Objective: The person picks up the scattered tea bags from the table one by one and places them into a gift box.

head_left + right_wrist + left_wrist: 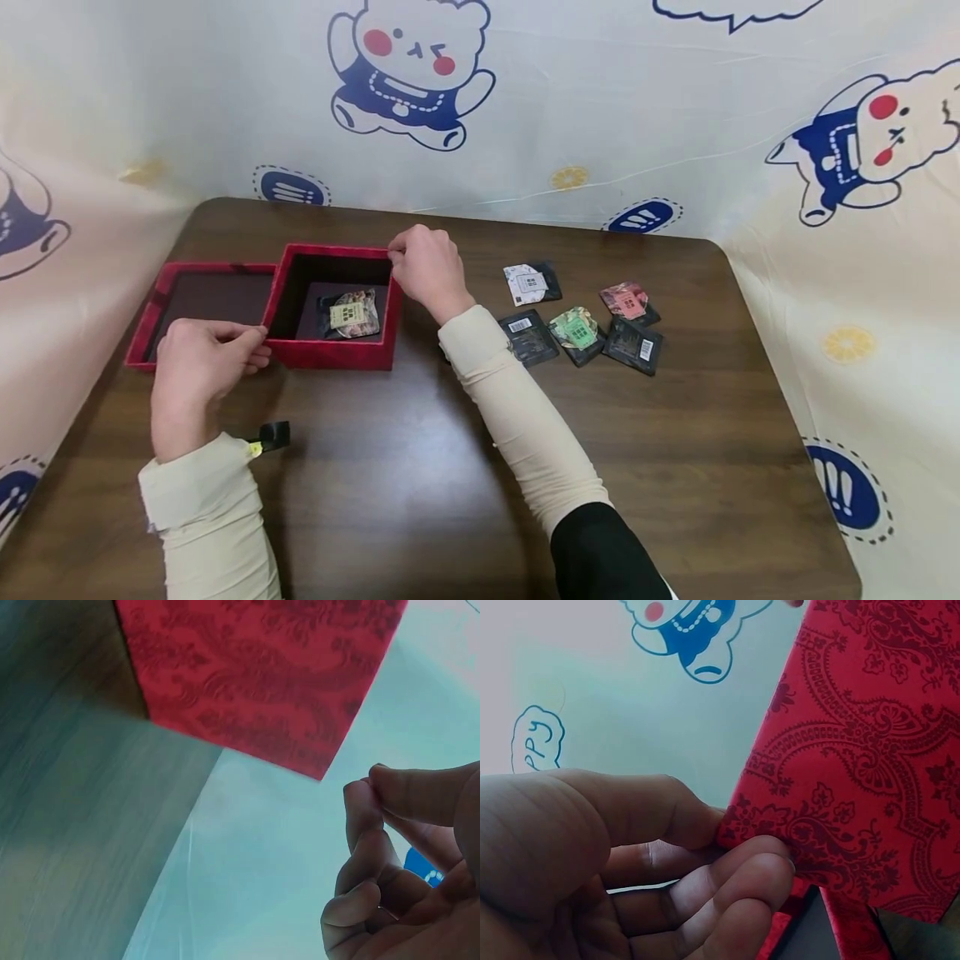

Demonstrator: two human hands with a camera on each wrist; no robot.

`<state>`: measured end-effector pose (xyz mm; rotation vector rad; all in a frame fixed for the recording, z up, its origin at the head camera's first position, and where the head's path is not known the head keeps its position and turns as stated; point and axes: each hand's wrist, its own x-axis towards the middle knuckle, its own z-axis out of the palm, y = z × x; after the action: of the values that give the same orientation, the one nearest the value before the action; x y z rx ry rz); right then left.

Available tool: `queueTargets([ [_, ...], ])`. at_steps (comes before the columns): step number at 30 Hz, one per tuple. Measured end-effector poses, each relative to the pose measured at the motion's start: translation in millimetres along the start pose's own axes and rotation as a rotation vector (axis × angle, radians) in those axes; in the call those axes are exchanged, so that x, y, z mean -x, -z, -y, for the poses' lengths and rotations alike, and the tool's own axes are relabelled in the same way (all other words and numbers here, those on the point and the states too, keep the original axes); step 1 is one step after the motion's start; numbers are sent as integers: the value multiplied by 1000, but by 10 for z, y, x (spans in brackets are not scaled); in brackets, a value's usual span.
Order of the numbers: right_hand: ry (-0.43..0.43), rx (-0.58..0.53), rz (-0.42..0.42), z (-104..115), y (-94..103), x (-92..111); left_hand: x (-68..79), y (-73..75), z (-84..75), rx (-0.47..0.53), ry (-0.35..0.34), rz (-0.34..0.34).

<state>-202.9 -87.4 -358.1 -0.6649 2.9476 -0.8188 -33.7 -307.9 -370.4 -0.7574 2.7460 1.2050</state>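
A red patterned box [330, 356], its top uncovered, stands on the table. Inside lies a small sachet [352, 313] with a yellow label and black edge. My left hand [198, 367] pinches the box's near left corner; the left wrist view shows the thumb and fingers [754, 881] against that corner. At the far right corner is my right hand [429, 268]. The right wrist view shows its thumb and forefinger [361, 802] touching each other, slightly apart from the box corner, the other fingers curled and nothing visible between them.
A red-rimmed lid [212, 267] lies left of the box. Right of my right arm are several sachets, among them a white one [528, 284], a green one [576, 329] and a red one [627, 300]. A printed cloth [570, 100] rises behind the wooden table [420, 467].
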Motion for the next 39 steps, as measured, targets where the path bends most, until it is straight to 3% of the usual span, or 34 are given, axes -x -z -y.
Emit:
queueTargets([
  [11, -86, -64, -7, -365, 172, 49, -16, -9, -15, -5, 10, 20],
  [18, -101, -65, -62, -667, 292, 109, -39, -2, -26, -31, 0, 57],
  [23, -121, -64, -83, -960, 441, 178, -49, 26, -28, -53, 8, 77],
  [28, -210, -50, -165, -1325, 647, 291, -60, 39, -24, -60, -1, 95],
  [31, -222, -79, -190, -1468, 734, 344, -66, 57, -21, -51, 4, 98],
  [35, -210, -123, -188, -1553, 776, 389, -65, 68, -11, -33, 23, 109],
  [39, -263, -123, -153, -1628, 766, 433, -73, 47, -15, -47, 14, 108],
])
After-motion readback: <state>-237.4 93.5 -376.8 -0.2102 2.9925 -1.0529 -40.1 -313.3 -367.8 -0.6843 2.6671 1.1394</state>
